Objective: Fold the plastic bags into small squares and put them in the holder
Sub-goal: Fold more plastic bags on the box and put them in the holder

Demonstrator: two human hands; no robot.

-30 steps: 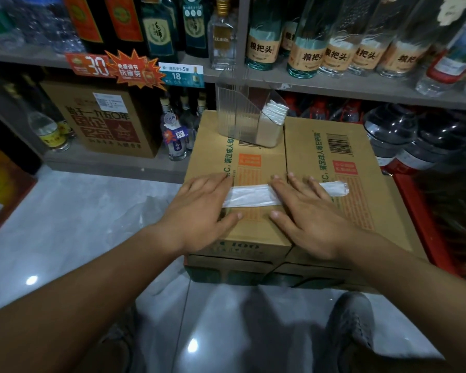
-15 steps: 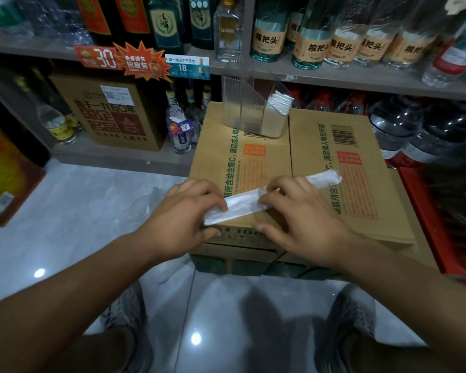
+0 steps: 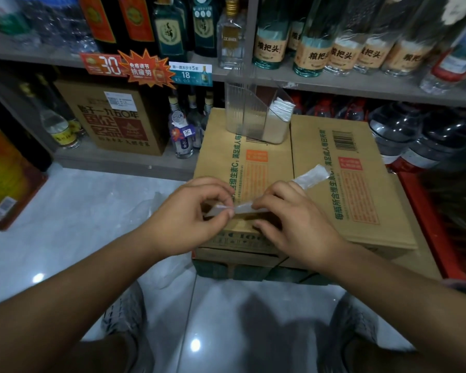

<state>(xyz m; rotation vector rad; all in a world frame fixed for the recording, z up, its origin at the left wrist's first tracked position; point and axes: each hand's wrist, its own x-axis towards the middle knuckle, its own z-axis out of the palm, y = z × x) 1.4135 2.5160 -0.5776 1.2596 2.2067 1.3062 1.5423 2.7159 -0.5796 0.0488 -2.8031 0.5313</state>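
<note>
Head view: left hand [image 3: 189, 216] pinches the left end of the strip-folded plastic bag [image 3: 312, 175], right hand [image 3: 293, 224] grips its middle — far end slanting up over the cardboard boxes [image 3: 267, 162]. Behind, the clear holder [image 3: 242, 114] stands on them, folded bags [image 3: 281, 109] inside.

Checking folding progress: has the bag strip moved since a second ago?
Yes. The strip no longer lies straight across the cardboard boxes; its left end has swung toward their near edge, pinched by left hand and right hand.
</note>
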